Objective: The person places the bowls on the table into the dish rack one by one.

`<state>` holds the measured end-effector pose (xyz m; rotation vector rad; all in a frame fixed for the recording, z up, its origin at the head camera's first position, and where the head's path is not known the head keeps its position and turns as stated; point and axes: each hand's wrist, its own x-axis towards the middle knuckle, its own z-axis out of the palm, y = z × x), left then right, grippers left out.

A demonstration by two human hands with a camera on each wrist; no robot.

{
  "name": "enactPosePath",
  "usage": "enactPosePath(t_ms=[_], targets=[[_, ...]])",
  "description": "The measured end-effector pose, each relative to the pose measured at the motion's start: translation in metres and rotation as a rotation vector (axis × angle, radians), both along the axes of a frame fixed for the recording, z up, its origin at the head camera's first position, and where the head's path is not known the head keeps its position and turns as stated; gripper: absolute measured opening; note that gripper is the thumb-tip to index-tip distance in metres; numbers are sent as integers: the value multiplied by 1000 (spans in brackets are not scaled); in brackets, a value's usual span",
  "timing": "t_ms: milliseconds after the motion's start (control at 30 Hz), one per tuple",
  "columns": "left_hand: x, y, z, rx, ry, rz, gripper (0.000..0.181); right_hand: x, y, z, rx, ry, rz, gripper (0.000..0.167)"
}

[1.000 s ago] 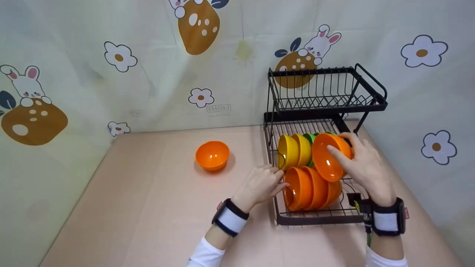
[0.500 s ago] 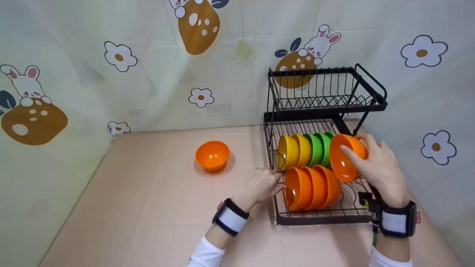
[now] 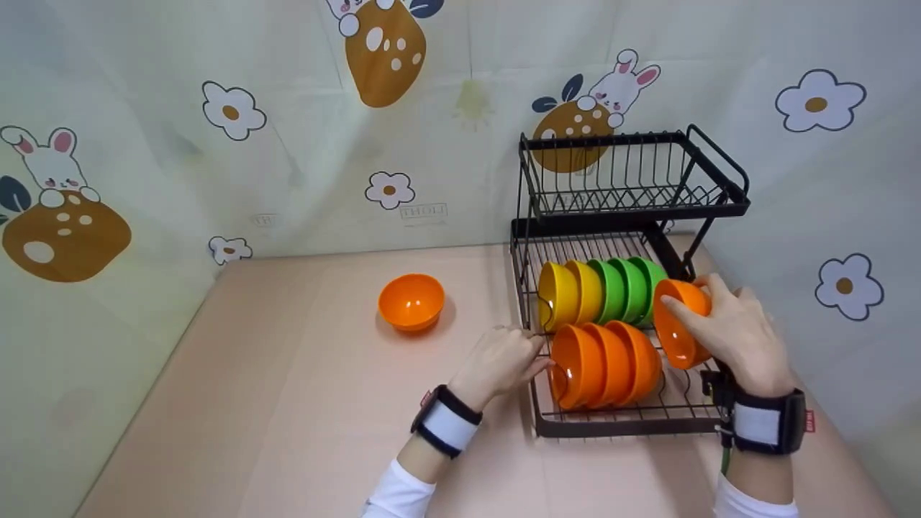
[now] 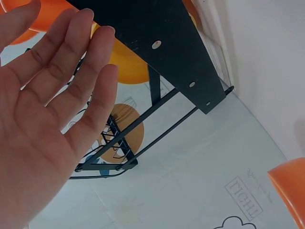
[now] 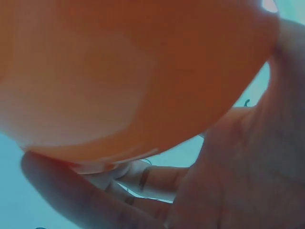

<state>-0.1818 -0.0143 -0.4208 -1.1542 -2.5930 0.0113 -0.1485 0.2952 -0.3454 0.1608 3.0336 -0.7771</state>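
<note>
My right hand (image 3: 741, 334) holds an orange bowl (image 3: 676, 327) by its rim, thumb inside, tilted on its side over the right part of the lower rack. In the right wrist view that bowl (image 5: 119, 81) fills most of the picture, with fingers behind it. My left hand (image 3: 500, 365) rests at the left edge of the black dish rack (image 3: 611, 429). Its fingers look nearly straight in the left wrist view, fingertips at the rack's side panel (image 4: 162, 47). Beside it, several orange bowls (image 3: 575, 367) stand on edge in a front row.
Behind them, yellow bowls (image 3: 557, 295) and green bowls (image 3: 611, 291) stand in a back row. An upper rack tier (image 3: 640, 208) overhangs the rear. Another orange bowl (image 3: 411, 302) sits upright on the table (image 3: 324, 403), left of the rack. A patterned curtain (image 3: 302, 165) hangs behind.
My right hand has carried the orange bowl rightward, then lowered it toward the right end of the front row, uncovering the green bowls. My left hand stays at the rack edge.
</note>
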Motion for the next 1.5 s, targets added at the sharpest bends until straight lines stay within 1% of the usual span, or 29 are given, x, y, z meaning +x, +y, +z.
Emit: enactPosePath(t_ms=[233,333,433,533,667,800,1067,1167,1333,1500], targets=[[0,0,1,2,-18,1,28,-3,0,-5,44,-98,53,92],[0,0,1,1,-13,-1,28,-5,-1,-7,58,-118,70,90],[-1,0,0,1,-13,-4,28,-7,-3,-8,75,-137,90,92],[-1,0,0,5,-21,-6,27,-10,-5,-10,71,-178,99,94],[-1,0,0,17,-29,-13,27,-12,-8,-12,35,-228,98,91],[-1,0,-2,36,-24,-25,26,-15,-9,-16,15,-233,118,92],[-2,-1,-2,47,-25,-28,27,-20,-7,-20,50,-246,161,90],[-1,-1,-2,43,-18,-22,27,-21,-6,-21,39,-260,164,89],[-1,-1,-2,38,-18,-14,27,-24,-6,-24,31,-258,193,81],[-1,-1,-3,43,-42,-12,27,-26,-6,-27,38,-234,241,69]])
